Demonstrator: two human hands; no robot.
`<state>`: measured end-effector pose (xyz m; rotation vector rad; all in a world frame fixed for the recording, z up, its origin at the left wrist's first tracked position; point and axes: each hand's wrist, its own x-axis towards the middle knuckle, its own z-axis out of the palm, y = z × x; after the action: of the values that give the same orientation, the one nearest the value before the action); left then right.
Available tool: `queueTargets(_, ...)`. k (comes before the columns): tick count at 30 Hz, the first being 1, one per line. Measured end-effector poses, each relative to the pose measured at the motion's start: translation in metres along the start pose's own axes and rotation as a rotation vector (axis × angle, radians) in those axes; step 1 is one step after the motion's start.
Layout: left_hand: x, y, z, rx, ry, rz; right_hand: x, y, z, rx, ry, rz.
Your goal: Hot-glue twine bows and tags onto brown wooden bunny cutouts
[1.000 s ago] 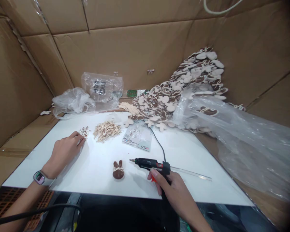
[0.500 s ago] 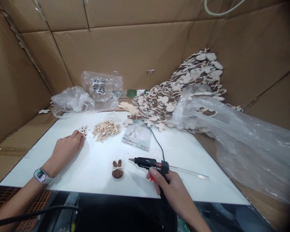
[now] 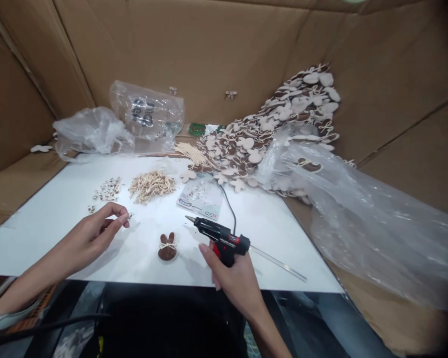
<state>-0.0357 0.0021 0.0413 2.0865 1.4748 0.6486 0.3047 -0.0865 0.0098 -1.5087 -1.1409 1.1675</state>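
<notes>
A black glue gun (image 3: 224, 238) with a clear glue stick out of its back is held in my right hand (image 3: 234, 278), its nozzle pointing left. Below and left of the nozzle lies a brown bunny piece (image 3: 167, 247) with a cream bow round its neck. My left hand (image 3: 100, 231) is raised over the white table (image 3: 134, 268), thumb and fingertips pinched together on a tiny piece too small to name. Scattered tiny brown and white pieces (image 3: 109, 190) lie beyond it, beside a pile of cream bows (image 3: 152, 185).
A large heap of bunny pieces (image 3: 254, 144) rises at the back right, partly under clear plastic (image 3: 381, 209). Plastic bags (image 3: 97, 132) sit at the back left. A flat printed packet (image 3: 199, 198) lies mid-table near the gun's cord. Cardboard walls surround the table.
My left hand has lifted off the small pieces and come nearer, now pinching. My right hand has tilted the glue gun, its nozzle turned up and away. The view has shifted.
</notes>
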Motion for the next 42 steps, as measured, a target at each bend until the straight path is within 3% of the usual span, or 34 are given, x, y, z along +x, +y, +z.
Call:
queueTargets(7, -0.01, 0.03, 0.024, 0.028, -0.14, 0.298, 0.005, -0.016, 0.024, 0.092, 0.065, 0.016)
queueTargets(13, -0.014, 0.03, 0.044, 0.067, -0.164, 0.436, 0.003, -0.026, 0.034, 0.066, -0.067, 0.03)
queueTargets(19, -0.018, 0.035, 0.051, 0.112, -0.199, 0.455, 0.001, -0.025, 0.038, 0.035, -0.142, 0.063)
queueTargets(28, -0.005, 0.031, 0.05, 0.053, -0.046, 0.447, 0.004, -0.021, 0.021, 0.022, 0.0, 0.143)
queueTargets(32, -0.008, 0.02, 0.054, 0.045, -0.079, 0.444, 0.007, -0.017, 0.011, 0.066, 0.029, 0.132)
queueTargets(42, -0.008, 0.015, 0.071, 0.003, -0.083, 0.592, 0.009, -0.014, 0.015, -0.051, -0.08, 0.199)
